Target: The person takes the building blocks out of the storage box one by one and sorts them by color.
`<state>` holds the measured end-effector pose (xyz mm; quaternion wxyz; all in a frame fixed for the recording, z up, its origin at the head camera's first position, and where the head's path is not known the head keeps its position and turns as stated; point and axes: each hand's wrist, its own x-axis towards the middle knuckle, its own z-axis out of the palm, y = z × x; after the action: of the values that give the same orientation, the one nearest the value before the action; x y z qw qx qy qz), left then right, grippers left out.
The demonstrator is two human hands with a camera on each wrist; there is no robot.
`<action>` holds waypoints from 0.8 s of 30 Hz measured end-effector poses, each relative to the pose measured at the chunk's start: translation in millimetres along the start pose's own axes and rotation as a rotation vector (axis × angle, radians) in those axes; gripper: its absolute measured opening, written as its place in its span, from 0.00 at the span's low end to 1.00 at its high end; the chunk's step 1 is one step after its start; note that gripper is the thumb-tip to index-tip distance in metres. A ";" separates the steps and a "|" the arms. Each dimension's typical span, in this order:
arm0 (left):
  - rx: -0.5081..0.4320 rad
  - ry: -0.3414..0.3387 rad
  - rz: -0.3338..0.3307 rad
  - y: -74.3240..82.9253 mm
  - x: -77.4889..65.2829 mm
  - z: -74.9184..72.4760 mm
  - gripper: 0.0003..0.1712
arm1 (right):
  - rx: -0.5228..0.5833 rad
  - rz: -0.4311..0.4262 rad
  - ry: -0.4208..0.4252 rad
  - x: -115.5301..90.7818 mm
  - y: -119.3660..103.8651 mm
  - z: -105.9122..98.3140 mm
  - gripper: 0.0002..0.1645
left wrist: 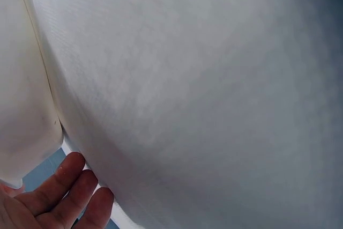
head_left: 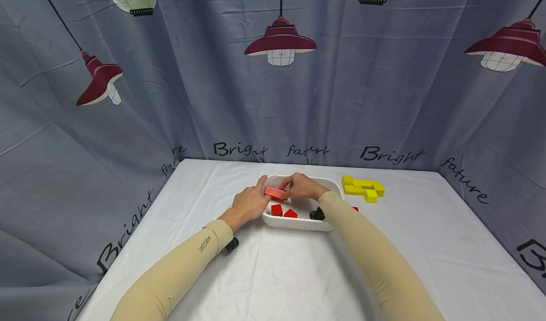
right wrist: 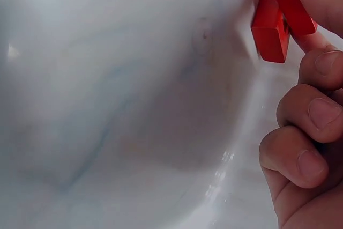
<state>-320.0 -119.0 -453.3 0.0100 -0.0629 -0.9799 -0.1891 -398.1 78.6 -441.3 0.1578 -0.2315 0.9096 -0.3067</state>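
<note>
My left hand [head_left: 249, 202] holds the left end of a white tub [head_left: 294, 224], its thumb and index finger at the rim. In the left wrist view, several of its fingers [left wrist: 69, 178] lie loosely bent beside white surfaces. Over the tub's left side, my right hand [head_left: 302, 187] pinches a red block [right wrist: 295, 6] between thumb and finger. Another red block [right wrist: 270, 41] lies against it in the right wrist view; whether they are joined I cannot tell. A red cube [head_left: 276, 210] and a pointed red block [head_left: 290, 214] sit inside the tub near its front wall.
Yellow blocks [head_left: 362, 187] stand in a group right of the tub at the back of the white-covered table [head_left: 294, 273]. Part of a red piece [head_left: 356, 209] shows beside the right sleeve. A grey curtain [head_left: 294, 107] hangs behind and at both sides.
</note>
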 end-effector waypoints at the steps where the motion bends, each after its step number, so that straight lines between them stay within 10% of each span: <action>1: -0.001 0.000 0.000 0.3 -0.1 -0.3 0.39 | 0.003 -0.003 0.002 -0.1 0.3 -0.5 0.12; 24: 0.004 0.022 -0.009 1.4 -0.4 0.5 0.39 | -0.010 -0.022 -0.002 -8.5 6.6 -11.9 0.06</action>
<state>-319.4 -117.5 -453.2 0.0201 -0.0562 -0.9804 -0.1878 -398.2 93.5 -435.2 0.1542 -0.2428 0.9083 -0.3036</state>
